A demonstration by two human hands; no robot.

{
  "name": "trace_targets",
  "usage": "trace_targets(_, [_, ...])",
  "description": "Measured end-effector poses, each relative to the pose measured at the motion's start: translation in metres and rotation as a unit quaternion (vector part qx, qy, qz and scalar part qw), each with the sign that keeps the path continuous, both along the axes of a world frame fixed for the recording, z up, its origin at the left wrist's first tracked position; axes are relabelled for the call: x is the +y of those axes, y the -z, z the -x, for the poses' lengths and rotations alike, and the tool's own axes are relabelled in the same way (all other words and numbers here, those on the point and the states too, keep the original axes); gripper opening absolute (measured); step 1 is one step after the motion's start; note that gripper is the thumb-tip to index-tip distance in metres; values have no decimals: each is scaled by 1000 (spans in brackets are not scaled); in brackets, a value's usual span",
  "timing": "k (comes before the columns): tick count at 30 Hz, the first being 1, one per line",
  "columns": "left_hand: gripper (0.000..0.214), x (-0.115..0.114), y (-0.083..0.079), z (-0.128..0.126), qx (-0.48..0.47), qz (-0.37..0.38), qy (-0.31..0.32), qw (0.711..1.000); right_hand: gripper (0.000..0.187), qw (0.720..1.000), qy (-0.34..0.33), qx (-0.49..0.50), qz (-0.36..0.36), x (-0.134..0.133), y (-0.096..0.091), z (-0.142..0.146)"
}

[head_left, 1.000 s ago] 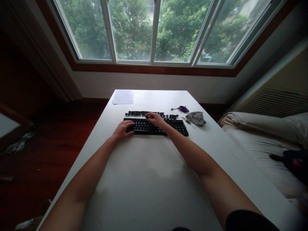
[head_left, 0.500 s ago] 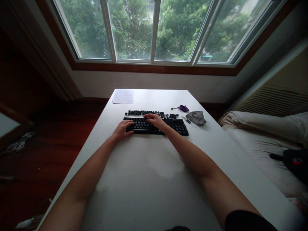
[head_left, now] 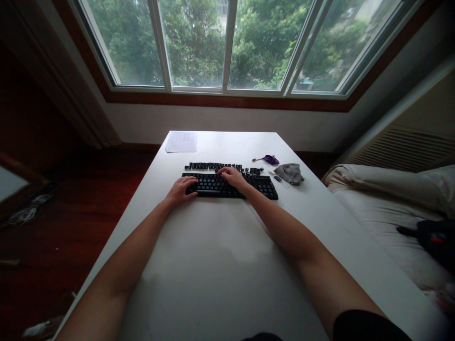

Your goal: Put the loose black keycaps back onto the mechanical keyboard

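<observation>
Left hand (head_left: 182, 190) on left end of black keyboard (head_left: 213, 187), thumb and fingers apart; gripping or resting, can't tell. Keyboard lies under both hands, long axis left-right. Loose keycaps (head_left: 202, 166) just past far edge. Right hand (head_left: 232, 178) nearer them; pinch unclear.

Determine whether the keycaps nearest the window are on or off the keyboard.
Off: the keycaps sit on the white table, beyond the far edge of the keyboard.
</observation>
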State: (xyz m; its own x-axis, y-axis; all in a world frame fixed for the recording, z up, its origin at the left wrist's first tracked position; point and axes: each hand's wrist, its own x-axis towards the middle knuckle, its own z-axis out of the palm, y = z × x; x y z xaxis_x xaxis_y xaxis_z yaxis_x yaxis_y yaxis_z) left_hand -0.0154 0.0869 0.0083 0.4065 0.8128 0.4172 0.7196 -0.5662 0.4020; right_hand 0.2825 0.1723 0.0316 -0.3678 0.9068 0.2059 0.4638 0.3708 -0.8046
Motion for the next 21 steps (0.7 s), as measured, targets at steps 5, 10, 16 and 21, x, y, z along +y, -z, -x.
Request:
trace_targets(5, [51, 0, 1, 0, 1, 4, -5, 1000, 24, 995, 3, -75, -65, -2, 9, -1])
trace_targets(10, [51, 0, 0, 0, 3, 0, -2, 1000, 22, 985, -21, -119, -124, -9, 11, 0])
trace_targets(16, [51, 0, -1, -1, 5, 2, -1, 1000, 20, 975, -52, -140, -164, -5, 17, -2])
trace_targets(21, [52, 0, -1, -1, -2, 6, -5, 1000, 19, 978, -57, -142, -144, -1, 20, -2])
